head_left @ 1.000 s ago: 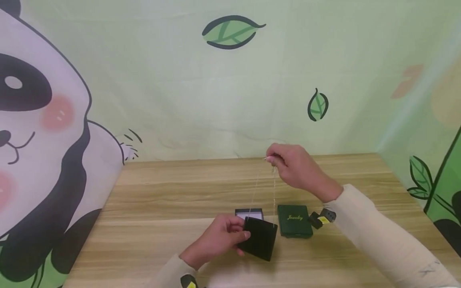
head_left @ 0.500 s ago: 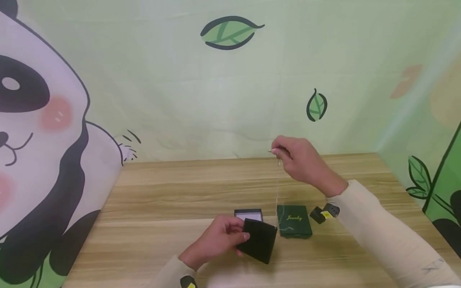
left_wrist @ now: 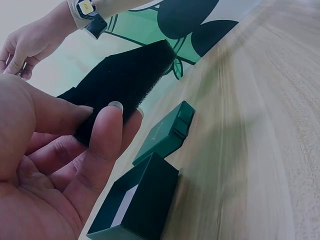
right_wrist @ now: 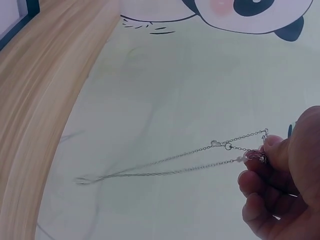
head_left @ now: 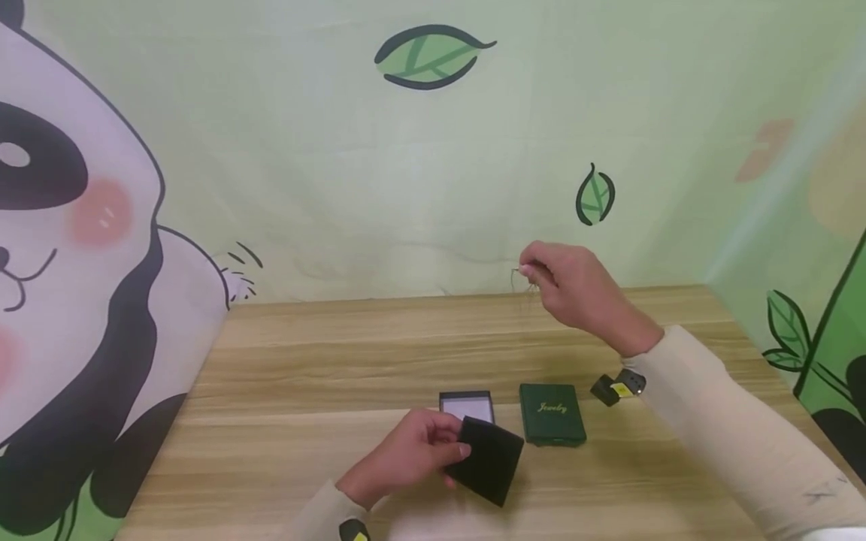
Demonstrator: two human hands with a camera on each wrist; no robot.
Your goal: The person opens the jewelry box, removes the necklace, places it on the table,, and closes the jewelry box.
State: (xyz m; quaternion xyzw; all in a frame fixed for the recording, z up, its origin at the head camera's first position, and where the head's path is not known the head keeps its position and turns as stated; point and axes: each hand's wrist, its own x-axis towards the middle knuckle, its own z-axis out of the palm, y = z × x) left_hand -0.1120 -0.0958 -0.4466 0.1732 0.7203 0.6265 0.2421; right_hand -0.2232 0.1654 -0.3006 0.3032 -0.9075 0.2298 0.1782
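Note:
In the head view my right hand (head_left: 575,289) is raised over the far table edge. Its thumb and fingertips pinch a fine silver necklace (right_wrist: 215,143), whose thin chain dangles in a long loop, with small beads showing near the fingers in the right wrist view. Lower down, my left hand (head_left: 409,454) grips a square black pad (head_left: 489,462) by its left side, thumb on the face. The left wrist view shows this pad (left_wrist: 120,75) tilted, with a rough, foam-like edge. No chain is seen on the pad's visible face.
Behind the pad sits an open dark box (head_left: 464,394) with a pale inside, partly hidden by it. To its right lies a green box lid (head_left: 551,427) lettered "Jewelry". A panda-print cloth (head_left: 325,188) hangs behind the wooden table (head_left: 325,361).
My right hand has risen and moved right, away from the pad. The necklace, which ran down to the pad's top corners, has come off it. The pad has tilted slightly.

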